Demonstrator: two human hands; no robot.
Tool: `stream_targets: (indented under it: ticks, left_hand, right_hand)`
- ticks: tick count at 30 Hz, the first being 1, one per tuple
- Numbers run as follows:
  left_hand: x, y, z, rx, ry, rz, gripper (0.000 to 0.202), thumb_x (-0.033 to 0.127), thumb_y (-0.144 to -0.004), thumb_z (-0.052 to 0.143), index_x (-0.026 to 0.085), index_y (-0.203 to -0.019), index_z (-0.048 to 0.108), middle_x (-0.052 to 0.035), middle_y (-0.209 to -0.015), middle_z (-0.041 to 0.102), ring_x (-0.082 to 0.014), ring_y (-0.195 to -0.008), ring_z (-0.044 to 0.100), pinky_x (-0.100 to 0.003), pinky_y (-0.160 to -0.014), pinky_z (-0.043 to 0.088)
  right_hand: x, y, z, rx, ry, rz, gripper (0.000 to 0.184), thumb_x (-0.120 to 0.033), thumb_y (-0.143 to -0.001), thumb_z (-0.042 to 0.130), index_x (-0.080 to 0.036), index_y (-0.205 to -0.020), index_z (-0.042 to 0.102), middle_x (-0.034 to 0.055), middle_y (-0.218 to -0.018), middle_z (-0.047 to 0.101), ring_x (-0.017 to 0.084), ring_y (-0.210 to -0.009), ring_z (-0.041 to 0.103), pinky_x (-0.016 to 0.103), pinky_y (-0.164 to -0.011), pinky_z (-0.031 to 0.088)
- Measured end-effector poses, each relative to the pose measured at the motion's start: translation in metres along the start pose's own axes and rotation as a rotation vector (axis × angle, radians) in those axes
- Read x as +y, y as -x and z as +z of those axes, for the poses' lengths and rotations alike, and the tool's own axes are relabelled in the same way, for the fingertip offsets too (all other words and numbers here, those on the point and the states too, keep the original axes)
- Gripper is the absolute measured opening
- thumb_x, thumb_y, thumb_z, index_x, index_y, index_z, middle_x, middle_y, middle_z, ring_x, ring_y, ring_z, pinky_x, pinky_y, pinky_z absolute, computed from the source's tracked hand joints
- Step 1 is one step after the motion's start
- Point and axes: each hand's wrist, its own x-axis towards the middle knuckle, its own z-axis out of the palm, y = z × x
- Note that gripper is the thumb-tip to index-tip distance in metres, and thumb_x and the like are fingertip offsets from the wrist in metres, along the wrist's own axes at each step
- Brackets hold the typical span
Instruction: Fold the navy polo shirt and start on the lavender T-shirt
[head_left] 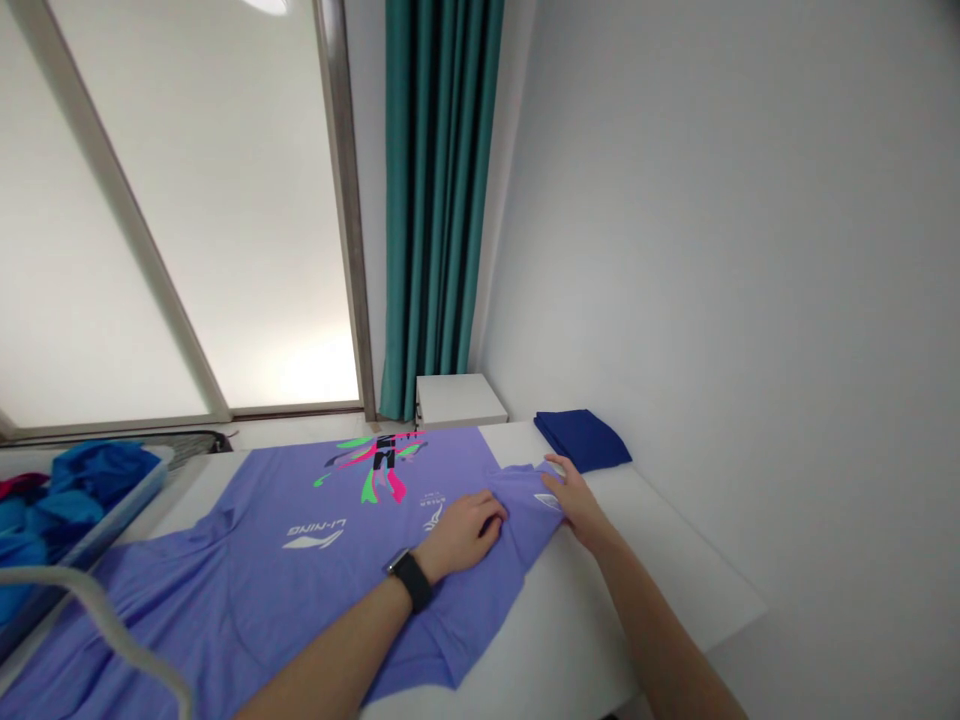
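A purple T-shirt (pixel 277 590) with white lettering and a bright green, pink and black print lies spread over the white table (pixel 570 610). My left hand (pixel 465 530), with a dark watch on its wrist, is closed with curled fingers on the cloth near the shoulder. At the sleeve's outer edge, beside a white logo, my right hand (pixel 574 500) pinches the fabric between thumb and fingers. The sleeve is stretched between both hands, and its underside is hidden.
A folded dark blue garment (pixel 585 440) lies at the table's back right, beside the wall. At the left, a plastic bin (pixel 139 505) holds blue and red clothes. A pale curved tube (pixel 105 615) crosses the lower left. Behind the table stands a small white cabinet (pixel 461 398).
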Motion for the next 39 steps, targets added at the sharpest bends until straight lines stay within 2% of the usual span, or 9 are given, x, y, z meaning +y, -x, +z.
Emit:
stream_targets:
  ticks: [5, 7, 10, 15, 19, 24, 30, 35, 39]
  left_hand:
    - [0.004, 0.002, -0.003, -0.069, -0.118, 0.054, 0.017, 0.029, -0.092, 0.053, 0.023, -0.104, 0.064, -0.0048, -0.103, 0.063, -0.0206, -0.1, 0.056, -0.034, -0.089, 0.042]
    - [0.006, 0.002, -0.005, -0.087, -0.143, 0.063, 0.02, 0.036, -0.093, 0.055, 0.024, -0.106, 0.063, -0.005, -0.107, 0.062, -0.0213, -0.102, 0.055, -0.035, -0.09, 0.041]
    - [0.007, 0.003, -0.005, -0.091, -0.165, 0.065, 0.023, 0.038, -0.093, 0.055, 0.024, -0.109, 0.063, -0.0052, -0.11, 0.061, -0.0217, -0.103, 0.054, -0.035, -0.09, 0.041]
    - [0.01, 0.004, -0.004, -0.06, -0.14, 0.06, 0.019, 0.03, -0.095, 0.05, 0.023, -0.105, 0.064, -0.0057, -0.106, 0.063, -0.0208, -0.101, 0.055, -0.035, -0.09, 0.042]
    - [0.007, -0.003, -0.007, 0.032, -0.026, -0.038, 0.02, 0.024, -0.095, 0.046, 0.021, -0.101, 0.065, -0.0046, -0.1, 0.067, -0.019, -0.096, 0.058, -0.032, -0.089, 0.044]
    - [-0.019, -0.041, -0.016, 0.072, -0.029, -0.173, 0.024, 0.022, -0.093, 0.045, 0.018, -0.101, 0.067, -0.0057, -0.099, 0.071, -0.0194, -0.094, 0.061, -0.032, -0.088, 0.046]
    - [-0.054, -0.09, -0.013, -0.009, -0.163, -0.119, 0.025, 0.022, -0.09, 0.047, 0.017, -0.094, 0.07, -0.0094, -0.099, 0.07, -0.0235, -0.099, 0.06, -0.037, -0.092, 0.045]
    - [-0.07, -0.097, -0.004, -0.003, -0.142, -0.089, 0.029, 0.017, -0.092, 0.042, 0.016, -0.104, 0.068, -0.0088, -0.106, 0.07, -0.0204, -0.103, 0.061, -0.034, -0.096, 0.045]
    - [-0.078, -0.093, -0.008, 0.02, -0.118, -0.1, 0.031, 0.018, -0.093, 0.039, 0.016, -0.105, 0.068, -0.0078, -0.106, 0.07, -0.0193, -0.104, 0.061, -0.034, -0.097, 0.045]
  right_hand:
    - [0.001, -0.017, -0.014, 0.11, 0.646, -0.091, 0.052, -0.015, -0.083, 0.051, -0.019, -0.136, 0.046, 0.0085, -0.108, 0.066, 0.02, -0.093, 0.066, 0.029, -0.081, 0.048]
    - [0.005, -0.015, -0.01, 0.114, 0.863, -0.106, 0.054, -0.012, -0.087, 0.047, -0.02, -0.141, 0.042, 0.0108, -0.116, 0.063, 0.021, -0.097, 0.065, 0.029, -0.082, 0.047]
    - [0.008, -0.008, 0.002, 0.139, 1.019, -0.093, 0.053, -0.015, -0.093, 0.04, -0.023, -0.146, 0.035, 0.0127, -0.119, 0.06, 0.021, -0.09, 0.067, 0.029, -0.075, 0.048]
    - [0.006, 0.001, 0.012, 0.189, 1.05, -0.051, 0.048, -0.025, -0.096, 0.04, -0.022, -0.143, 0.038, 0.0137, -0.121, 0.06, 0.023, -0.095, 0.067, 0.031, -0.073, 0.048]
    - [0.006, 0.0, 0.011, 0.184, 1.058, -0.039, 0.041, -0.024, -0.095, 0.04, -0.025, -0.136, 0.045, 0.0106, -0.123, 0.061, 0.021, -0.093, 0.067, 0.03, -0.071, 0.047]
    - [0.011, -0.001, 0.01, 0.189, 1.032, -0.045, 0.041, -0.021, -0.094, 0.04, -0.027, -0.135, 0.046, 0.0089, -0.125, 0.062, 0.02, -0.092, 0.068, 0.029, -0.069, 0.047]
    - [0.009, 0.0, 0.006, 0.187, 1.013, -0.019, 0.04, -0.02, -0.092, 0.042, -0.026, -0.13, 0.049, 0.0078, -0.126, 0.062, 0.019, -0.093, 0.068, 0.028, -0.069, 0.046]
    - [0.006, 0.003, -0.001, 0.154, 0.995, 0.052, 0.034, -0.019, -0.087, 0.046, -0.022, -0.12, 0.055, 0.0096, -0.11, 0.07, 0.021, -0.095, 0.067, 0.029, -0.075, 0.044]
    - [0.002, 0.005, -0.002, 0.147, 1.025, 0.053, 0.03, -0.02, -0.087, 0.046, -0.021, -0.115, 0.057, 0.0108, -0.101, 0.072, 0.023, -0.095, 0.067, 0.031, -0.077, 0.043]
